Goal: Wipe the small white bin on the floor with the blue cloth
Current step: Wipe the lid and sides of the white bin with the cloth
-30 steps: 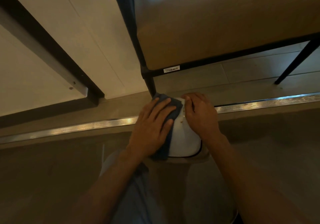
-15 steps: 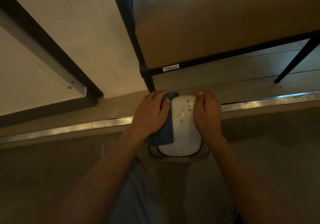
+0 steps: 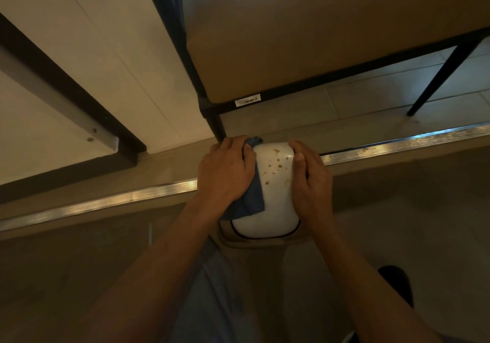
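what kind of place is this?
Probably a home or small indoor room, seen at floor level: tiled floor, a metal threshold strip, a black-legged cushioned seat, and a small white bin on the floor.

The left hand (image 3: pixel 225 170) hides most of the cloth (image 3: pixel 253 199); the right hand (image 3: pixel 311 181) covers the bin's (image 3: pixel 273 183) three-o'clock side. The chair (image 3: pixel 318 37) (twelve o'clock) runs off-frame.

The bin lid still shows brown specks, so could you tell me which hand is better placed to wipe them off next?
Left, probably. The left hand already grips the blue cloth against the white bin, beside the brown specks. The right hand holds the bin's other side, with no cloth.
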### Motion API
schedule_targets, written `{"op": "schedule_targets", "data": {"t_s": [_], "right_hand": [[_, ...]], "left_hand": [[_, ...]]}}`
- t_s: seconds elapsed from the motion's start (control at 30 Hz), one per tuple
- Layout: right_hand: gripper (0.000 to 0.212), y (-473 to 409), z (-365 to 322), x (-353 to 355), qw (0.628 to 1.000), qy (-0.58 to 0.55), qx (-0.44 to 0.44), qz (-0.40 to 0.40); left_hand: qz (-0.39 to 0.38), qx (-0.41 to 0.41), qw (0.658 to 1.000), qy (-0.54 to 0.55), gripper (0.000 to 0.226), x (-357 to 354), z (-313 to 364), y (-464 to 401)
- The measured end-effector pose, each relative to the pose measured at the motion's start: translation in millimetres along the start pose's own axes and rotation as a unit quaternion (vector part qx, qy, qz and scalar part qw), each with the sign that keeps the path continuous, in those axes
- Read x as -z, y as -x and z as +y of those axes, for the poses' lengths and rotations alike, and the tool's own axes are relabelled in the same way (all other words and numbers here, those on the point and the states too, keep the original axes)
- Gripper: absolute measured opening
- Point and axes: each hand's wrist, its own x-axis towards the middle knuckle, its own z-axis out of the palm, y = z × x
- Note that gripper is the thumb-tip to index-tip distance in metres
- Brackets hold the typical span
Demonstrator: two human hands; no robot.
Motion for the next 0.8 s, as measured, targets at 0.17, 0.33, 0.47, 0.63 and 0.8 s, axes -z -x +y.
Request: {"op": "schedule_targets", "data": {"t_s": [0.17, 0.33, 0.47, 0.63, 0.8], "right_hand": [[0.033, -2, 3, -1, 1.000, 0.015, 0.022, 0.002], [0.036, -1, 4, -3, 0.999, 0.029, 0.013, -0.003], [0.037, -2, 4, -2, 0.999, 0.033, 0.009, -0.011], [0.041, -1, 6, -3, 0.999, 0.028, 0.028, -0.003], [0.037, -3, 6, -4, 0.999, 0.040, 0.030, -0.005]], "left_hand": [[-0.035, -0.151, 0.988, -0.007, 0.048, 0, 9, -10], [-0.057, -0.331, 0.942, 0.006, 0.044, 9, -19, -2], [-0.109, -0.243, 0.962, 0.061, 0.045, 17, -31, -17], [-0.121, -0.215, 0.967, 0.056, 0.050, 11, 9, -23], [-0.095, -0.337, 0.936, 0.024, 0.042, 16, -27, -3]]}}
